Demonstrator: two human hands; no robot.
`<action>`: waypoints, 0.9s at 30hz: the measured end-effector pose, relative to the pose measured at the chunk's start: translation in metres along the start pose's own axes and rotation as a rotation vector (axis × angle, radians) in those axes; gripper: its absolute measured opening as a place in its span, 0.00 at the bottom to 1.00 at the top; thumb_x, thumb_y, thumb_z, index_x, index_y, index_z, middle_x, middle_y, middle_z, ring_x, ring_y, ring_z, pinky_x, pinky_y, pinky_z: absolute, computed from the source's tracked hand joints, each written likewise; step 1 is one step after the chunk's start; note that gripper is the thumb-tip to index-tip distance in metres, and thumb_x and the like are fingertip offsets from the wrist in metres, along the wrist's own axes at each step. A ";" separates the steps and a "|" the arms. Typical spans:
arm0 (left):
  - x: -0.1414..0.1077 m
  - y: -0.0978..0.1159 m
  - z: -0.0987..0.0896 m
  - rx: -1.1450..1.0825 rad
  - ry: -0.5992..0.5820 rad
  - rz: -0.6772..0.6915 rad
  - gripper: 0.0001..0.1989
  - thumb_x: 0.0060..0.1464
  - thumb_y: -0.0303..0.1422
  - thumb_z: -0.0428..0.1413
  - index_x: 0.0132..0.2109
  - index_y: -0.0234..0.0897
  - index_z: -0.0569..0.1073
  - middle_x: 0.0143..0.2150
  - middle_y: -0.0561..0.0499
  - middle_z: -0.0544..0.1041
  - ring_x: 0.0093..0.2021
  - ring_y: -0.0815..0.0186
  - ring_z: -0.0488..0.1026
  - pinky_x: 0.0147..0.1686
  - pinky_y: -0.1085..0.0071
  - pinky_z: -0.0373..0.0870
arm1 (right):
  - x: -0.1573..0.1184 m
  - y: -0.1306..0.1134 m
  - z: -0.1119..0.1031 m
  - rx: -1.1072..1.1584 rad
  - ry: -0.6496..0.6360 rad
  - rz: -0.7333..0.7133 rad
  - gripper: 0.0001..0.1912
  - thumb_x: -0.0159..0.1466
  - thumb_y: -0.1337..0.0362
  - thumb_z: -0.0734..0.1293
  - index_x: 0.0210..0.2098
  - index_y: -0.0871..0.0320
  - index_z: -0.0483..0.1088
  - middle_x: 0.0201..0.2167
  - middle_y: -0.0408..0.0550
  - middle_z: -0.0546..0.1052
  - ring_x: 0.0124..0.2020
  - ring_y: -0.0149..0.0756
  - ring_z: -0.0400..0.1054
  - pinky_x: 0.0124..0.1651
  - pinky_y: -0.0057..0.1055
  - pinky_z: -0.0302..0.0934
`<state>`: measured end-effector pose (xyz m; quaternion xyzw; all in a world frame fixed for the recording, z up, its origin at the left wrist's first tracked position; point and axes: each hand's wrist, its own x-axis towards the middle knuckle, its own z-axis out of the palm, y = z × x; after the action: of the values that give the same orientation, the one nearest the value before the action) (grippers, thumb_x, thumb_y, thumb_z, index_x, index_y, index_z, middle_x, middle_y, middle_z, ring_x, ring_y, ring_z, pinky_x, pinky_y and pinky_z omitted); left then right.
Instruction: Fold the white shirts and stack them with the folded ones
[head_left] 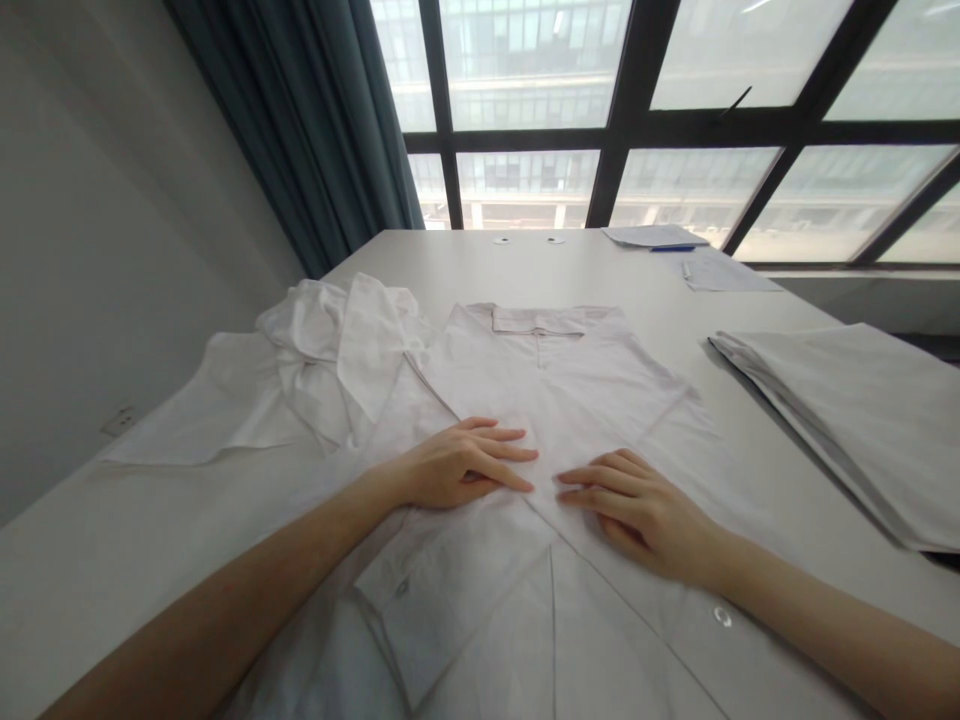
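Flat on the white desk (pixel 465 262) lies a white cotton collared shirt (pixel 570 385), collar toward the window and sleeves folded across its front. Both hands press on it, fingers extended and holding nothing: the left hand (pixel 461 465) and right hand (pixel 645 510) nearly meet. A crumpled white garment (pixel 322 360) lies left; a folded white cloth stack (pixel 855 420) right.

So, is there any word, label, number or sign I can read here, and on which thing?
None can be read.
Papers at the far table edge: any print is too small and blurred.
Shirt under both hands: no label or print shows.
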<state>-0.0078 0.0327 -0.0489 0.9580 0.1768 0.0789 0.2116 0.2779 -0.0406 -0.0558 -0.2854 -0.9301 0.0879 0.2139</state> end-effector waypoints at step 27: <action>0.002 -0.018 0.016 0.136 0.276 -0.230 0.20 0.61 0.39 0.57 0.58 0.43 0.71 0.61 0.44 0.71 0.64 0.56 0.64 0.64 0.54 0.55 | -0.001 0.005 0.006 0.020 0.020 0.131 0.20 0.65 0.72 0.60 0.54 0.56 0.70 0.54 0.52 0.76 0.59 0.41 0.66 0.59 0.45 0.62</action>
<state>-0.0079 0.0424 -0.0706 0.9237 0.3173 0.1728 0.1277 0.2781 -0.0373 -0.0632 -0.3442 -0.9063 0.1081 0.2200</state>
